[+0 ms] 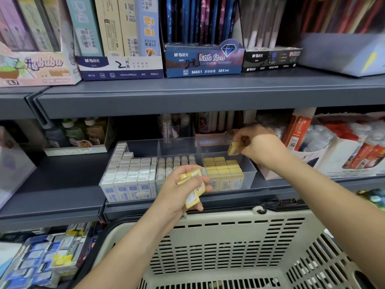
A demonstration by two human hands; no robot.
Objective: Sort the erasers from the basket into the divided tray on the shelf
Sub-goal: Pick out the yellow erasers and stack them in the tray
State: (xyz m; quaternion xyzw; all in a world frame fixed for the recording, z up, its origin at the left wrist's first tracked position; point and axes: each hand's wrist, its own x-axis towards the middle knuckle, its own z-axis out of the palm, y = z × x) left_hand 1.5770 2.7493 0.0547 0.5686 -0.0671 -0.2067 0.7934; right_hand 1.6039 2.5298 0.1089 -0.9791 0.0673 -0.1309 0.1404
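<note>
A clear divided tray (249, 176) stands on the middle shelf. Its left part holds white-and-blue erasers (129, 174), its middle part round grey ones (177, 162), its right part yellow erasers (221, 166). My left hand (183, 190) grips a small stack of yellow erasers (193, 189) in front of the tray. My right hand (257, 142) pinches one yellow eraser (234, 148) above the back of the right compartment. The beige basket (239, 232) sits below my arms; its inside is mostly out of view.
The grey shelf above (187, 94) overhangs the tray and carries pencil-lead boxes (120, 65). Bottles (87, 132) stand left of the tray at the back, and red-and-white packs (354, 147) to its right. Boxed stationery (48, 259) fills the lower shelf at bottom left.
</note>
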